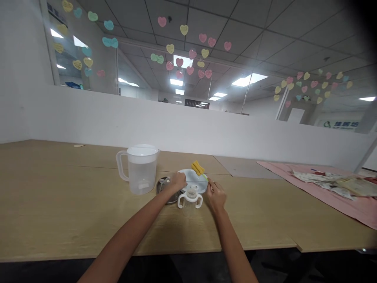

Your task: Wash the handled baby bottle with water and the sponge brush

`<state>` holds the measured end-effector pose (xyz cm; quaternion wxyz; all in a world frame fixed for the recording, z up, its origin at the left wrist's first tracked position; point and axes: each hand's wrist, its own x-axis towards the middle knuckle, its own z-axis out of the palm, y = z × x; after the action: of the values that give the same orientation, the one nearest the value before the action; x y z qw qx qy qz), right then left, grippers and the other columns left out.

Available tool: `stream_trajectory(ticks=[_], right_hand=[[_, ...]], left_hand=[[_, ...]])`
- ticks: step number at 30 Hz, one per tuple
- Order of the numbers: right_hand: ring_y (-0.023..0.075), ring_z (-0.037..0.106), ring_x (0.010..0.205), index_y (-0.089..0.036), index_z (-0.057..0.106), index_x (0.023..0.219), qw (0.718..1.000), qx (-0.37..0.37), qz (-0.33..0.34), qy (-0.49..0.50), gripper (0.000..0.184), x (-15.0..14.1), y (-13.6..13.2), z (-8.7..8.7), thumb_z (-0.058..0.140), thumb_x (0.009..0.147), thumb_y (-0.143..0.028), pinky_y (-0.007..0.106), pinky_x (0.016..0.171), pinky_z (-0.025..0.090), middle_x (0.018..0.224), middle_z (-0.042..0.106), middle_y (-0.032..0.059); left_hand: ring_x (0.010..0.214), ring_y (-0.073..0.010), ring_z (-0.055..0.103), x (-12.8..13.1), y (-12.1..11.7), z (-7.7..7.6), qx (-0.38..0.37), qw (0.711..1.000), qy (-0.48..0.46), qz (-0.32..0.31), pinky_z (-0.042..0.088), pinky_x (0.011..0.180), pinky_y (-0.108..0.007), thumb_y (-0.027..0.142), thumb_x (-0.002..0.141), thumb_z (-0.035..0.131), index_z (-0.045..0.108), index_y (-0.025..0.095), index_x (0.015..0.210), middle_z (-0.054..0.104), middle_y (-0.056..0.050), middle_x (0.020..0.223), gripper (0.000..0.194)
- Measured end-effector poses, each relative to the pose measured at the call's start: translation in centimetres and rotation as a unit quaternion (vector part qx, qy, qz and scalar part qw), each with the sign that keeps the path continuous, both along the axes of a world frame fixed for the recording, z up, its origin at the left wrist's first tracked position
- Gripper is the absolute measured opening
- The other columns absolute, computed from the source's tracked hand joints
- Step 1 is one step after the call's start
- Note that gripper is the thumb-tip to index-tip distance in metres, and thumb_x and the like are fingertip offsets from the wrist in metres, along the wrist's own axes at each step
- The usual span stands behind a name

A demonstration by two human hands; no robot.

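A clear baby bottle with white handles [190, 198] stands on the wooden table [59, 204] between my hands. My right hand [216, 195] is closed on the green handle of a yellow sponge brush [198, 168], whose head rests over a white plate [193, 180]. My left hand [177, 182] is closed at the plate's left rim, over a dark metal lid [165, 188]; whether it grips the rim or something small I cannot tell.
A clear plastic pitcher with a white lid [140, 168] stands left of the plate. A pink cloth [332, 188] with packets lies at the right. A grey mat [247, 167] lies behind. A low white partition runs along the table's far edge.
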<state>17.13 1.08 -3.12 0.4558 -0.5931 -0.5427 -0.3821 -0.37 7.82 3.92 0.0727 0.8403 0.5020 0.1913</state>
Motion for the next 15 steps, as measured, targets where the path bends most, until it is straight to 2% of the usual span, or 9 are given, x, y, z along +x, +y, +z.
stream_trajectory(ticks=[3, 7, 10, 13, 15], right_hand=[[0.0097, 0.050, 0.056, -0.020, 0.067, 0.095, 1.000, 0.001, 0.027, 0.012, 0.026, -0.2, -0.1, 0.1, 0.044, 0.083, -0.021, 0.020, 0.057, 0.034, 0.066, 0.061, 0.0026], [0.0088, 0.050, 0.055, -0.020, 0.068, 0.092, 0.996, -0.018, 0.090, -0.005, 0.025, -0.2, -0.2, 0.0, 0.045, 0.082, -0.022, 0.019, 0.057, 0.036, 0.066, 0.062, 0.0024], [0.0087, 0.051, 0.055, -0.021, 0.068, 0.092, 0.993, -0.030, 0.111, -0.015, 0.025, -0.2, -0.2, -0.1, 0.045, 0.082, -0.022, 0.019, 0.057, 0.036, 0.066, 0.062, 0.0014], [0.0101, 0.053, 0.059, -0.020, 0.068, 0.092, 0.996, -0.032, 0.080, -0.017, 0.025, 0.0, -0.1, -0.1, 0.045, 0.082, -0.021, 0.020, 0.057, 0.035, 0.067, 0.063, 0.0017], [0.0109, 0.054, 0.061, -0.020, 0.068, 0.091, 0.998, -0.039, 0.051, -0.015, 0.026, 0.0, 0.0, -0.2, 0.044, 0.081, -0.021, 0.021, 0.057, 0.034, 0.067, 0.063, 0.0021]], left_hand=[[0.086, -0.0217, 0.061, -1.0, 0.0, 0.7, 0.021, 0.999, -0.047, 0.001, 0.045, 0.077, -0.030, 0.019, 0.072, 0.052, 0.066, 0.013, 0.086, 0.067, -0.011, 0.089, 0.020], [0.088, -0.0140, 0.061, -2.9, 0.3, 2.7, 0.041, 0.992, -0.119, 0.000, 0.045, 0.078, -0.023, 0.020, 0.078, 0.045, 0.056, 0.015, 0.107, 0.067, -0.006, 0.094, 0.031], [0.075, -0.0123, 0.062, -4.0, 0.0, 3.8, 0.011, 0.981, -0.187, -0.044, 0.047, 0.067, -0.021, 0.021, 0.074, 0.053, 0.054, 0.014, 0.106, 0.068, -0.003, 0.083, 0.033], [0.068, -0.0123, 0.062, -4.7, -1.0, 4.2, -0.027, 0.961, -0.246, -0.126, 0.048, 0.062, -0.021, 0.020, 0.070, 0.056, 0.057, 0.014, 0.098, 0.067, -0.001, 0.075, 0.029], [0.070, -0.0125, 0.062, -5.2, -1.9, 4.2, -0.007, 0.962, -0.232, -0.147, 0.047, 0.064, -0.021, 0.020, 0.072, 0.053, 0.060, 0.014, 0.093, 0.068, -0.002, 0.077, 0.023]])
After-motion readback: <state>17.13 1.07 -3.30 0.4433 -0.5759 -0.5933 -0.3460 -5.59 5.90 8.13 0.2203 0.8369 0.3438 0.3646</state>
